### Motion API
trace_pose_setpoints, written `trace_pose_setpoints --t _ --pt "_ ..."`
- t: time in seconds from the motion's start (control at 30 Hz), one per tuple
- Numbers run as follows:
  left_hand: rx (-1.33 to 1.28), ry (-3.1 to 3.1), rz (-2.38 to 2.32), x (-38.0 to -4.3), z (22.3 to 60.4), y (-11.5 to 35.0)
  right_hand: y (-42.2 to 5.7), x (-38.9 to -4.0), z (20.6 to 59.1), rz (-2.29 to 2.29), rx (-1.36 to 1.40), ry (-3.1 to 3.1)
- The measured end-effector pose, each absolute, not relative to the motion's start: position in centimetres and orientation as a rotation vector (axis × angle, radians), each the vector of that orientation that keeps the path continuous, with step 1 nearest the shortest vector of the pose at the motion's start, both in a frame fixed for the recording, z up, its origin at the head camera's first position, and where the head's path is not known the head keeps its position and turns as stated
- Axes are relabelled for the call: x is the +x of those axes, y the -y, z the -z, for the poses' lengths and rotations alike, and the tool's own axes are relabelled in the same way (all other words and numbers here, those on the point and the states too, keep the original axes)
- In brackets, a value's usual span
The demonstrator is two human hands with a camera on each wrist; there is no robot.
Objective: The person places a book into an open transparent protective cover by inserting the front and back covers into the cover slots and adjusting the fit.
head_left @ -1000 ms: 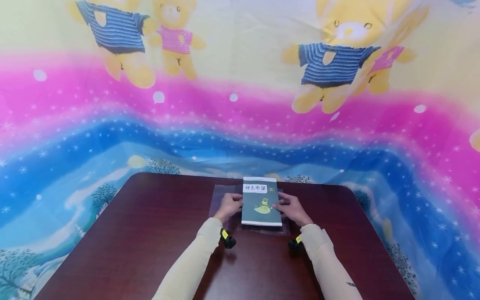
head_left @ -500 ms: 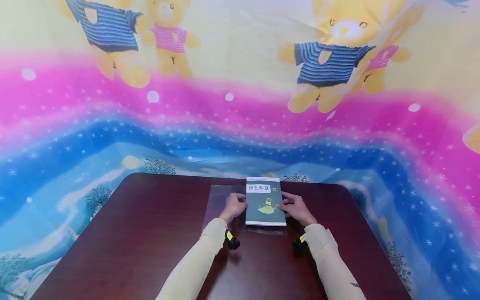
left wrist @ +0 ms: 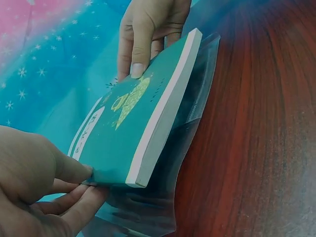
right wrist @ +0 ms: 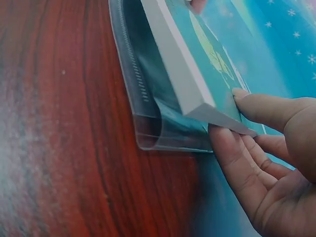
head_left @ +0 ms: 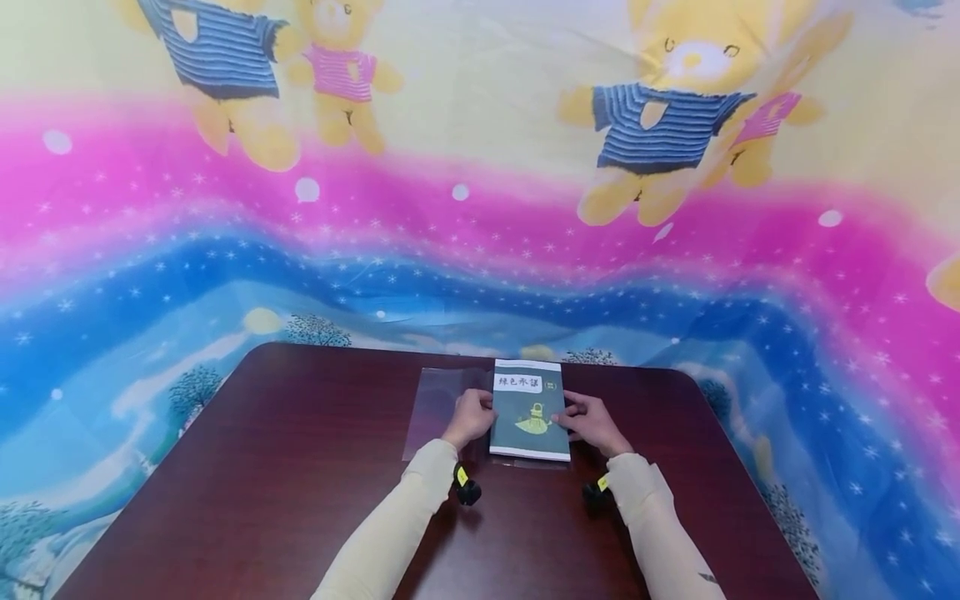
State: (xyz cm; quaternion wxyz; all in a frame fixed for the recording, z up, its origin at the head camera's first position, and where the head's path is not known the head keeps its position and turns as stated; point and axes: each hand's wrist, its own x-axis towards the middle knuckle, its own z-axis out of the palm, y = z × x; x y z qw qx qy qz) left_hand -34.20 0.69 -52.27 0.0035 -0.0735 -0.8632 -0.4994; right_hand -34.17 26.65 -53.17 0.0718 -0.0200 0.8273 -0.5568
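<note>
A green paperback book (head_left: pixel 529 417) with white bands and a yellow drawing is held between both hands, over a clear plastic book cover (head_left: pixel 437 412). My left hand (head_left: pixel 471 416) pinches its left edge, thumb on the front and fingers beneath, as the left wrist view shows. On the opposite edge my right hand (head_left: pixel 592 422) grips it, thumb (right wrist: pixel 264 106) on the front and fingers (right wrist: pixel 239 168) underneath. In the right wrist view the book (right wrist: pixel 190 74) is raised at a tilt above the plastic cover (right wrist: pixel 148 118), whose folded edge lies on the wood.
The dark red-brown wooden table (head_left: pixel 300 500) has rounded far corners. Behind it hangs a cloth backdrop (head_left: pixel 450 250) with printed bears and snowflakes, close to the far edge. Small black cameras with yellow tags sit on both wrists.
The book and both hands shifted right over the plastic cover, then slightly down toward the near side. More of the cover's left part shows than a second ago. Both grips stay the same.
</note>
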Motion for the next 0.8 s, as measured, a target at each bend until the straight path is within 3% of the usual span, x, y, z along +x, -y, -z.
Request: trace_pose_setpoints --t 0.8 --pt "-0.263 2.881 1.175 -33.7 52.1 -1.9 -26.6 -33.8 53.2 1.541 -0.086 -2.556"
